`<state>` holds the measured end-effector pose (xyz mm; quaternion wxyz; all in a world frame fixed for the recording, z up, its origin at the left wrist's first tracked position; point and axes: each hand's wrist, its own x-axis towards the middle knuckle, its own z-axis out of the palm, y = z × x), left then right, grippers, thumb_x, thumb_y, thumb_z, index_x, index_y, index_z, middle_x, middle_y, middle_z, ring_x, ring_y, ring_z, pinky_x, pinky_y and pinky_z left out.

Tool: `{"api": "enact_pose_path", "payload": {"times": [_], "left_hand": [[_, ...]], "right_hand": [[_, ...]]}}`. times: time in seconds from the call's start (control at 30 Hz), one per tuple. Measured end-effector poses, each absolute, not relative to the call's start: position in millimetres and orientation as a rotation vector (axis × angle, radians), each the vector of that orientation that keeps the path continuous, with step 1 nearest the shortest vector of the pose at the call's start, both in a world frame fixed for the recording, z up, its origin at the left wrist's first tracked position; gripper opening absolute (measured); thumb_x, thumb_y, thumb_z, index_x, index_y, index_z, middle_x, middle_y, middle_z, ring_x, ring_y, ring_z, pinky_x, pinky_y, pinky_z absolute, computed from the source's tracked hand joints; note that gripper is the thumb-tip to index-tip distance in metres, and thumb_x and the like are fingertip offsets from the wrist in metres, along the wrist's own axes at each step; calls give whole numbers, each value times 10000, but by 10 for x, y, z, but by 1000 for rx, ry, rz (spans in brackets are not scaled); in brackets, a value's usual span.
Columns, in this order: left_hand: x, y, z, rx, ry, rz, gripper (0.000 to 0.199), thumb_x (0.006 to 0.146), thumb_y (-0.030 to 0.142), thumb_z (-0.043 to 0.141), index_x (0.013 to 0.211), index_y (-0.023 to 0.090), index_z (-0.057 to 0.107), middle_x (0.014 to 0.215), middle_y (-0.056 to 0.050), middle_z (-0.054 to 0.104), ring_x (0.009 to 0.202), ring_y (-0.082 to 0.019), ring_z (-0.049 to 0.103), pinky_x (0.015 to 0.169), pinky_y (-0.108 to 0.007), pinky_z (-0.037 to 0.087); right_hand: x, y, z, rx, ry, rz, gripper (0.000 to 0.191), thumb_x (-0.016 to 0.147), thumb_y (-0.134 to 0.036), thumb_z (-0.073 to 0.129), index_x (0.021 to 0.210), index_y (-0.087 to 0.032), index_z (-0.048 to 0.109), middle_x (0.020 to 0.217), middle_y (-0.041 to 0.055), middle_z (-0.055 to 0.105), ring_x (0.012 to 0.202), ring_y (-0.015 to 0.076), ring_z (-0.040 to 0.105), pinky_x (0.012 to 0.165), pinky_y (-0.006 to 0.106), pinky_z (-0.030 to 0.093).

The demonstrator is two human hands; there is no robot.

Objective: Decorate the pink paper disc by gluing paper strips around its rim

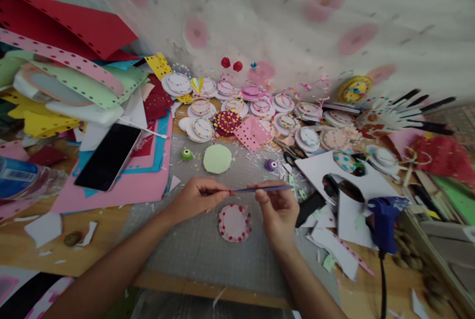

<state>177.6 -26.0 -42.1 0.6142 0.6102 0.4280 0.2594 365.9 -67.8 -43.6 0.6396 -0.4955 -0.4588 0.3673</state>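
Observation:
Above the grey mat (193, 259), my left hand (198, 198) is closed in a pinch on a tiny red piece (232, 192), too small to make out its kind. My right hand (278, 210) grips slim purple tweezers (272, 188), their pointed tip reaching left to the red piece. Just below, on the mat, lies a round pale pink paper piece (234, 222) with small red pieces round its rim. Beyond my hands lie a light green paper disc (217, 158), a green one-eyed figure (186, 154) and a purple one-eyed figure (272, 165).
Behind the mat stand several small decorated paper hats (202, 128). A phone (109, 156) lies on coloured sheets (148, 188) at left, near a plastic bottle (22, 178). Scissors (293, 156), cut white paper (319, 165) and a blue glue gun (386, 220) with a cord are at right.

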Motion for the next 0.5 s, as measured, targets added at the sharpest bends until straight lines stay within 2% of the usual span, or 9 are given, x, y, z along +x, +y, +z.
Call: {"api": "enact_pose_path", "payload": {"times": [0.17,0.33,0.4,0.5], "left_hand": [[1757,-220,-413,1407,996,609,291,849,327,584,935,99,742,506,44,467,428,-57,380,415,-173,266],[1752,-348,-81,1387,1109,727,377,903,411,502,930,114,733,463,62,400,431,-69,360,449,-191,272],[1792,-518,117,1351,1094,679,434,914,469,466,870,124,725,449,56,402,425,-77,363,442,-199,273],[1912,-812,342,1271,972,659,530,899,544,449,623,133,640,448,32,433,411,-73,364,428,-206,276]], "right_hand": [[3668,-669,-451,-1109,-1101,725,67,824,-157,644,855,-215,658,798,10,707,751,167,678,684,306,513],[3729,-723,-291,-1013,-1246,343,151,819,-116,612,884,-250,636,822,11,708,761,190,644,708,381,499],[3737,-818,-190,-1029,-1405,111,153,808,-147,633,878,-282,648,808,1,693,752,200,633,704,401,497],[3688,-1015,-54,-963,-1676,-147,141,795,-181,679,803,-320,662,711,-37,648,656,164,608,664,361,523]]}}
